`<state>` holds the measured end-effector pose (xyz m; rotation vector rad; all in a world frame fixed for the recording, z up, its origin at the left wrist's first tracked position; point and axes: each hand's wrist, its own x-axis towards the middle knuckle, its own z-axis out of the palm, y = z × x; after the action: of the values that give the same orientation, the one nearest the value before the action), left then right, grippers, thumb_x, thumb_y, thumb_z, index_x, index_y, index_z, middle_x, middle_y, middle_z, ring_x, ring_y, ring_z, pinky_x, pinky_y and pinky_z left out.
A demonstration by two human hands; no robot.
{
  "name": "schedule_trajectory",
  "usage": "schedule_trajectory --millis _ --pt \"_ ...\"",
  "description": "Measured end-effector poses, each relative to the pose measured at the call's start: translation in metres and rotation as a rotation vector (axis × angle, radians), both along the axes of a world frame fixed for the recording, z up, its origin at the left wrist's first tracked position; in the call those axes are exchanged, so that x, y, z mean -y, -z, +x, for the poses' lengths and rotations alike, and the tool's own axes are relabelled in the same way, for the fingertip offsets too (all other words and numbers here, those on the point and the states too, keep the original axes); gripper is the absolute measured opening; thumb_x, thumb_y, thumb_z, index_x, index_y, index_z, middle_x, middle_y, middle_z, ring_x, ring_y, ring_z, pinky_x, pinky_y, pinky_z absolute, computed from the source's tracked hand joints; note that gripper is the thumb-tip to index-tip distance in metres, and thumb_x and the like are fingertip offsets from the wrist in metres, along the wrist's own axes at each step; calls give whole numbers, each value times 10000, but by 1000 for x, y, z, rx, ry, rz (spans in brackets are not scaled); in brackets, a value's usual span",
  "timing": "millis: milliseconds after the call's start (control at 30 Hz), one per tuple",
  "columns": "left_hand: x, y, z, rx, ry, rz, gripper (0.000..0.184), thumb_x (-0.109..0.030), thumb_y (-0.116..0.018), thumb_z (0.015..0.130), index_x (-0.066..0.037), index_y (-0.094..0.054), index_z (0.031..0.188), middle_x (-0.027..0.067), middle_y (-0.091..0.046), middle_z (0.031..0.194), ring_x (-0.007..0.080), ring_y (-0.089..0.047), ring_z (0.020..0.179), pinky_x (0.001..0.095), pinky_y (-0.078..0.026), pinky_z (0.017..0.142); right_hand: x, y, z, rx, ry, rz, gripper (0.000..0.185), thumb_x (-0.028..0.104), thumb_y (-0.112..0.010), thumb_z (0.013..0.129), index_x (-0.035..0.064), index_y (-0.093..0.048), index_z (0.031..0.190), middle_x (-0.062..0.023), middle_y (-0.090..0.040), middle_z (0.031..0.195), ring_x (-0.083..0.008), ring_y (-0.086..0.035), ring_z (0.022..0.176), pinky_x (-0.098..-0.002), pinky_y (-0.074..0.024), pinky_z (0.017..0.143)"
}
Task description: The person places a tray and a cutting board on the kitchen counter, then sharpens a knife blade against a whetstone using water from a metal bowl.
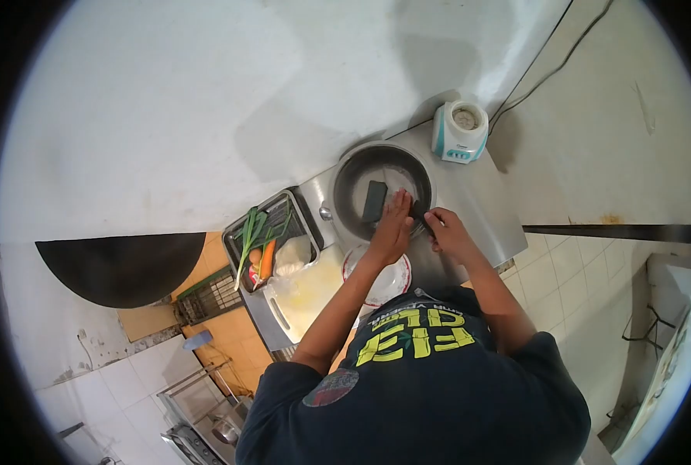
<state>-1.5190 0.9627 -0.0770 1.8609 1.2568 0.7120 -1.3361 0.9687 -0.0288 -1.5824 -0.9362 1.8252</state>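
Observation:
My right hand (pixel 448 232) is closed round the dark handle of what looks like a knife (pixel 418 209), at the near right rim of a round metal basin (pixel 347 205). Its blade is hard to make out, partly covered by my left hand. My left hand (pixel 393 229) reaches over the near rim with fingers stretched out flat, seemingly lying on the blade. Just left of those fingertips, a dark rectangular block like a sharpening stone (pixel 374 201) rests inside the basin. Below my left wrist is a white plate with a red rim (pixel 392 288).
Left of the basin, a dark tray (pixel 310 222) holds green onions (pixel 250 231), a carrot (pixel 267 259) and a pale bagged item (pixel 292 255). A white cutting board (pixel 308 288) lies nearer me. At the back right stands a white and teal blender base (pixel 460 132), against the wall.

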Motion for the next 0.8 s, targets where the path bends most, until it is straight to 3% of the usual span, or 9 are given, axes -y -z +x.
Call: schedule_trajectory --millis 67,267,467,567,667,800 --pt "-5 6 -10 -125 54 61 656 -366 -296 1059 36 -174 1562 256 -159 1627 382 -152 1521 537 -84 1212 -3 -8 4 -34 -35 -40 210 236 -558 1029 27 -575 1019 -5 -487 732 -83 -478 572 -241 -359 444" --pt "-18 2 -41 -228 102 192 706 -398 -332 1038 24 -143 1571 221 -151 1641 379 -156 1521 565 -98 1204 1 -42 23 -59 -221 -57 221 243 -545 1038 30 -572 990 7 -475 744 -76 -467 588 -236 -347 455" --pt "-26 1 -58 -303 98 204 718 -434 -314 1048 28 -141 1568 224 -153 1639 387 -165 1517 583 -108 1197 18 -60 24 -26 -137 -58 216 230 -565 1023 22 -604 1068 1 -491 718 -85 -466 567 -241 -348 440" --pt "-28 11 -66 -335 34 177 722 -446 -311 1050 30 -143 1567 235 -154 1634 396 -162 1515 584 -108 1196 26 -53 31 -17 -177 -71 242 234 -579 1014 17 -610 1116 -17 -517 727 -106 -494 608 -277 -416 500" --pt "-21 7 -64 -261 -120 207 726 -439 -333 1047 24 -136 1570 249 -167 1626 407 -169 1510 585 -106 1197 39 -29 28 233 -237 261 260 219 -595 988 5 -611 1135 -70 -568 722 -197 -584 658 -336 -493 625" --pt "4 -6 -43 -315 -8 307 701 -436 -375 1035 3 -213 1558 228 -210 1619 381 -181 1512 568 -99 1208 41 -40 15 698 -416 633 277 198 -636 922 26 -598 1136 -137 -632 888 -327 -637 876 -415 -523 782"
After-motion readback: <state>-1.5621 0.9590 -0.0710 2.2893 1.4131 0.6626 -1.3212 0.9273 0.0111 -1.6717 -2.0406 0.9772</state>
